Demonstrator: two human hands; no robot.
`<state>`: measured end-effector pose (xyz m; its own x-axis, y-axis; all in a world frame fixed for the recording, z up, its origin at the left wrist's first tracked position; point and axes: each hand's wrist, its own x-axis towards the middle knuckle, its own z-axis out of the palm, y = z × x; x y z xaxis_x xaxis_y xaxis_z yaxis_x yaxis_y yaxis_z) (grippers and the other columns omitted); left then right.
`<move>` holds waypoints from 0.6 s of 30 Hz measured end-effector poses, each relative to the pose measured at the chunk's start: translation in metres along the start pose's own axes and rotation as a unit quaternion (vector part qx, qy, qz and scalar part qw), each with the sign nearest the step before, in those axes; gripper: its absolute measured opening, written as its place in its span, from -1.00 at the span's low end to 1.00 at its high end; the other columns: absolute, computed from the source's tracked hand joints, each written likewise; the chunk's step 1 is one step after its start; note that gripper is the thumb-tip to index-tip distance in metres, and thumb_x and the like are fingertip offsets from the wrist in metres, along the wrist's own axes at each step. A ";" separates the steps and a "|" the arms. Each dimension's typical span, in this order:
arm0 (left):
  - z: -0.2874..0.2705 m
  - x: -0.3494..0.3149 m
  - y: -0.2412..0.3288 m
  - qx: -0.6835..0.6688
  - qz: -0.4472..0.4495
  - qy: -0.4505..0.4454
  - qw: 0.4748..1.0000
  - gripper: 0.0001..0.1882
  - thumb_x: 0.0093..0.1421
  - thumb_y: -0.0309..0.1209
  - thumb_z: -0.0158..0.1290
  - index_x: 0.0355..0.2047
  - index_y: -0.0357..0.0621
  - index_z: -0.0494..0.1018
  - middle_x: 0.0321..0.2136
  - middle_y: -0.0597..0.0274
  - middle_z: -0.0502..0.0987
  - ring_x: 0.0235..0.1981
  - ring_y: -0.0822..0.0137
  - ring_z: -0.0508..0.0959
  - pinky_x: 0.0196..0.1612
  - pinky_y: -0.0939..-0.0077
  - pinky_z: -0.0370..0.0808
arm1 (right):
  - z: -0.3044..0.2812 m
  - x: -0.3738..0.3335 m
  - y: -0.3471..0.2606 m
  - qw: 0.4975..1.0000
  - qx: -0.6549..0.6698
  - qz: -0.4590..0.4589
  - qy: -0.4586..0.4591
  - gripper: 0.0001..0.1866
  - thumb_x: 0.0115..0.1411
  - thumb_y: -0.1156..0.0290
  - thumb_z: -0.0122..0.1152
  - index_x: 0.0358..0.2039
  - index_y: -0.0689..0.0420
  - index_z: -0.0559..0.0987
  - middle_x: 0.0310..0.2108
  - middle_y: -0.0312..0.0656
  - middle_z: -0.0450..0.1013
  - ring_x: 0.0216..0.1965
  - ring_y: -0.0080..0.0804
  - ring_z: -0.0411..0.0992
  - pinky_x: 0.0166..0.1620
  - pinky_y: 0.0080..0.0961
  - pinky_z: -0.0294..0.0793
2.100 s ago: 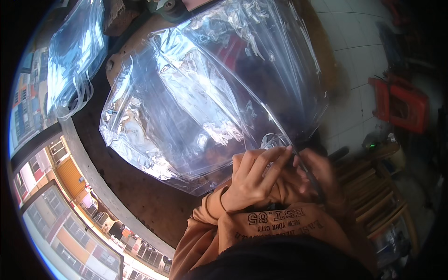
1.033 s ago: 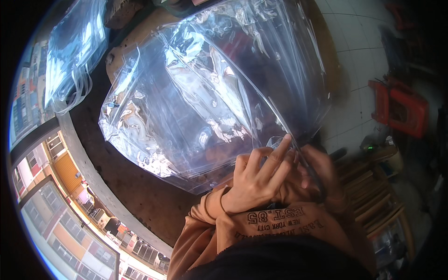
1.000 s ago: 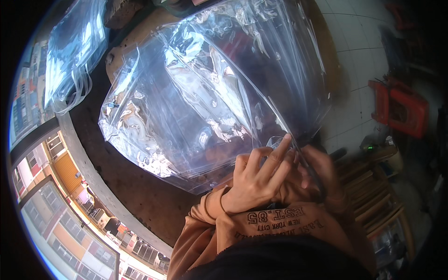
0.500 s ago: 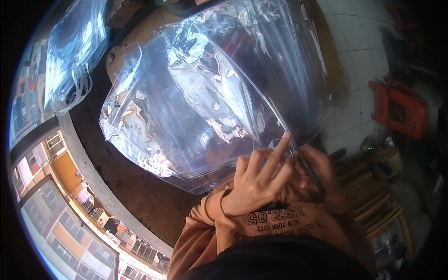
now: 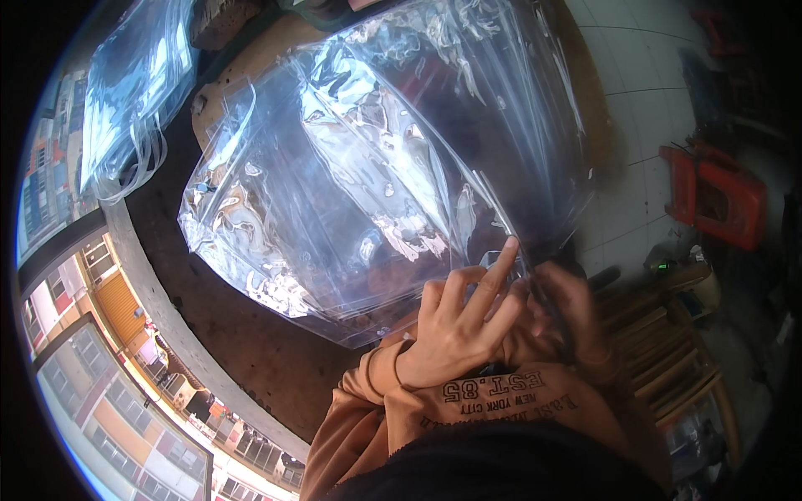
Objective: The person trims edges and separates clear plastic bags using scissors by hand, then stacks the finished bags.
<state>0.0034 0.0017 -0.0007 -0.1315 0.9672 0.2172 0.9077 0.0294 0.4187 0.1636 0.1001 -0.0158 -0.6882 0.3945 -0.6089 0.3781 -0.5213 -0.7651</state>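
Slim rod: here it is [image 5: 498, 207] – over the near right part of the clear plastic [image 5: 368, 159], its lower stretch in among the fingers.
Pointing: bright tip up and leftward, away from the person; the long axis slants down to the right, toward the body.
Look: narrow, pale and glinting at the top, dark and blurred lower down.
Left hand: index [image 5: 459, 326] stretched out, tip right at the rod, other fingers bent; whether they pinch anything, I can't tell.
Right hand: close beside the left, blurred [image 5: 575, 301], rod crossing it – how firmly it grips, I can't tell.
Plastic: layered, creased, full of white glare, spread across a brown surface [image 5: 598, 113].
Off right: a red plastic piece [image 5: 723, 196] by the pale tiled floor [image 5: 639, 108].
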 end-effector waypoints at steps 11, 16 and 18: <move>-0.003 -0.004 0.003 -0.007 0.012 0.002 1.000 -0.72 -0.12 -0.32 0.06 -0.33 -0.06 0.50 -0.02 0.14 0.47 -0.44 0.40 0.45 -0.49 0.62 0.17 | -0.001 0.002 -0.001 0.995 0.088 -0.002 -0.039 -0.26 -0.30 0.09 0.54 -0.20 0.23 0.36 -0.56 -0.45 0.23 -0.51 -0.78 0.13 -0.44 -0.78 0.13; -0.002 -0.005 0.003 -0.006 0.012 0.004 1.000 -0.70 -0.14 -0.31 0.07 -0.33 -0.07 0.50 -0.03 0.13 0.48 -0.44 0.39 0.44 -0.48 0.61 0.17 | -0.002 0.000 -0.002 0.999 0.034 -0.007 -0.038 -0.26 -0.33 0.14 0.56 -0.19 0.24 0.37 -0.53 -0.45 0.24 -0.51 -0.78 0.12 -0.44 -0.78 0.13; -0.004 -0.004 0.002 -0.011 0.012 0.000 1.000 -0.71 -0.14 -0.31 0.07 -0.34 -0.07 0.50 -0.03 0.13 0.48 -0.44 0.39 0.44 -0.47 0.61 0.18 | -0.002 -0.001 -0.001 0.999 0.020 -0.013 -0.030 -0.27 -0.31 0.17 0.56 -0.19 0.25 0.38 -0.53 -0.45 0.25 -0.52 -0.78 0.13 -0.45 -0.78 0.14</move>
<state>0.0045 -0.0032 0.0031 -0.1102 0.9676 0.2272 0.9018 0.0012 0.4321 0.1649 0.1020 -0.0149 -0.7337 0.3624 -0.5748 0.3360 -0.5418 -0.7704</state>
